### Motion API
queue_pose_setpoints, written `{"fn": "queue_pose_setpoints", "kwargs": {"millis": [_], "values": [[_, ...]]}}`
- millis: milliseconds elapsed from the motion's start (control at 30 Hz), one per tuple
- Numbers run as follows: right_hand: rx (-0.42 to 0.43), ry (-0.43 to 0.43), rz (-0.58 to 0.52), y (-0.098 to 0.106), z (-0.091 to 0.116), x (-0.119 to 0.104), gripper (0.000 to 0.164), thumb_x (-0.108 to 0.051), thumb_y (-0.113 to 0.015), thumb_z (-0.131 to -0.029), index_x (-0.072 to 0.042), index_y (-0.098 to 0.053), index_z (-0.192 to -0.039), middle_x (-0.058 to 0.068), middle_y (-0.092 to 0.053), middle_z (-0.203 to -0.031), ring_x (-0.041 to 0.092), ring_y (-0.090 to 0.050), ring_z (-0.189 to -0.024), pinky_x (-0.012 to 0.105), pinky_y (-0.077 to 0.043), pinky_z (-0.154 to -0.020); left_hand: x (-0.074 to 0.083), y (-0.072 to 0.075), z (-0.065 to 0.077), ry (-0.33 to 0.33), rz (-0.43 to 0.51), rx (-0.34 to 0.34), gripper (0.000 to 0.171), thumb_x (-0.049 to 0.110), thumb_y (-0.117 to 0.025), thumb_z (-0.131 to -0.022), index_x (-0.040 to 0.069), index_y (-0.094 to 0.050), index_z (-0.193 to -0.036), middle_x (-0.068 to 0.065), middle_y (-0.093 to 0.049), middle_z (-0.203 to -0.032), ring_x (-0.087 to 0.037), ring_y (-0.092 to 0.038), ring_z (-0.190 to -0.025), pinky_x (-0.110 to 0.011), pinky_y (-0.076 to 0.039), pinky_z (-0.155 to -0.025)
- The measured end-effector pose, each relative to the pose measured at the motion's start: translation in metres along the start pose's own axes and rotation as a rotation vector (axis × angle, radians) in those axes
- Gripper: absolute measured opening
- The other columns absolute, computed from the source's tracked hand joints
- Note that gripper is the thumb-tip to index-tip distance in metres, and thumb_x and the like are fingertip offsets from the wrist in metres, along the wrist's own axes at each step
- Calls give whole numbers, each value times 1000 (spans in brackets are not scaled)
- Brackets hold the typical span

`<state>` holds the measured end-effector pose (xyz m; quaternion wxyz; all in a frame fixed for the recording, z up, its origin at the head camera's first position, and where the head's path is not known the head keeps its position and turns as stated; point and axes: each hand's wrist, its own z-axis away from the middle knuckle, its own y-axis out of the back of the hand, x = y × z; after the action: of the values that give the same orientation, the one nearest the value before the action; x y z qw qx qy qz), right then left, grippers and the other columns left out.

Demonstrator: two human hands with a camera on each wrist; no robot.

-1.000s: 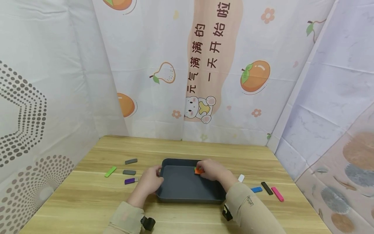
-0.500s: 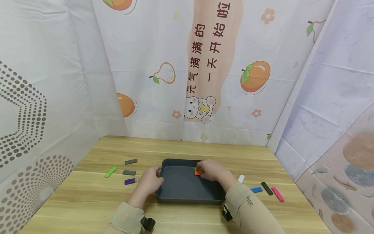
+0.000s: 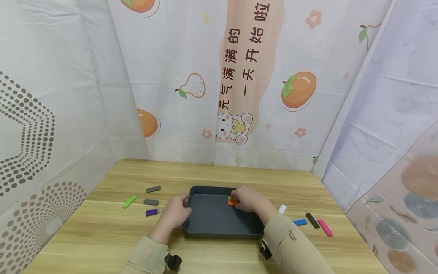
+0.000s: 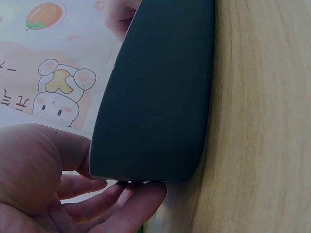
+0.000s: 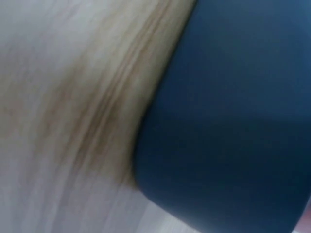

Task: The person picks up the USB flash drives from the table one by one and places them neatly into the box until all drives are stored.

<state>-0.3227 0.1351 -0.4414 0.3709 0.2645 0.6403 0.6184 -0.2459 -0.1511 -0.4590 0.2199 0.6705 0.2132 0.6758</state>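
Wooden tabletop (image 3: 212,255) holds a dark tray (image 3: 215,219). Left hand (image 3: 176,211) pinches its left edge, maybe so it won't slide. Right hand (image 3: 249,198) touches the orange piece (image 3: 232,202) inside, near the back edge; can't tell if pinching.

Your left hand (image 3: 176,211) and right hand (image 3: 249,198) are bare. Your left sleeve (image 3: 146,251) is beige with a faint pinkish patch; your right sleeve (image 3: 285,232), also beige, bears small dark lettering (image 3: 292,236). Your left camera (image 3: 173,262) is black.
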Motion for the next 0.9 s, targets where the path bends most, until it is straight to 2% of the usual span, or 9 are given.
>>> {"fn": "queue_pose_setpoints", "kwargs": {"millis": [400, 600, 900], "values": [[-3, -13, -13, 1, 0, 1, 14, -12, -78, -89, -17, -73, -101, -5, -60, -88, 16, -53, -75, 36, -49, -71, 1, 0, 0, -4, -1, 3, 56, 0, -65, -88, -6, -53, -142, -21, -60, -116, -23, -61, -74, -33, -53, -43], [0, 7, -30, 3, 1, 3, 15, -11, -78, -89, -15, -73, -103, -3, -66, -92, 14, -58, -79, 36, -53, -74, 0, -1, -1, -4, 1, 3, 55, -1, -64, -88, -6, -53, -142, -21, -60, -115, -23, -61, -74, -33, -53, -43], [58, 12, -78, 16, 4, 5, 14, -12, -77, -89, -11, -73, -102, 0, -66, -88, 15, -56, -76, 37, -53, -72, -2, -1, -1, -4, 0, 2, 55, 0, -64, -88, -5, -53, -142, -19, -60, -113, -22, -61, -72, -33, -53, -43]]}}
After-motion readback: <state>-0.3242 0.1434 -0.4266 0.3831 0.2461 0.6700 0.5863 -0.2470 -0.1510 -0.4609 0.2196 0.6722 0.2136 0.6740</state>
